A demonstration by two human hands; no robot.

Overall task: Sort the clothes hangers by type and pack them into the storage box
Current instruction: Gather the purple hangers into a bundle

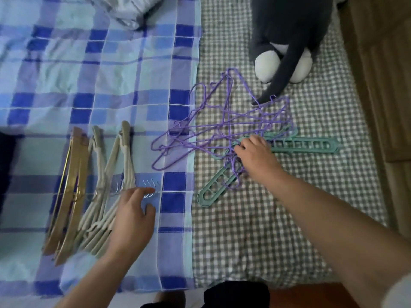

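Note:
A tangled heap of purple wire hangers [224,127] lies across the seam between the blue plaid sheet and the grey checked sheet. Under it are teal plastic multi-hole hangers [302,144], one [216,187] pointing toward me. My right hand [255,154] reaches into the tangle, fingers curled among the purple wires and teal plastic. On the left lie wooden hangers [69,196] and a row of beige flocked hangers [104,187] with metal hooks [151,186]. My left hand [133,216] rests on the beige hangers' near side, fingers loosely bent by the hooks.
A grey and white plush toy [287,47] sits at the back right, its tail touching the purple hangers. Crumpled bedding [129,10] lies at the top. A brown wooden floor [382,85] runs along the right edge of the bed. No storage box is in view.

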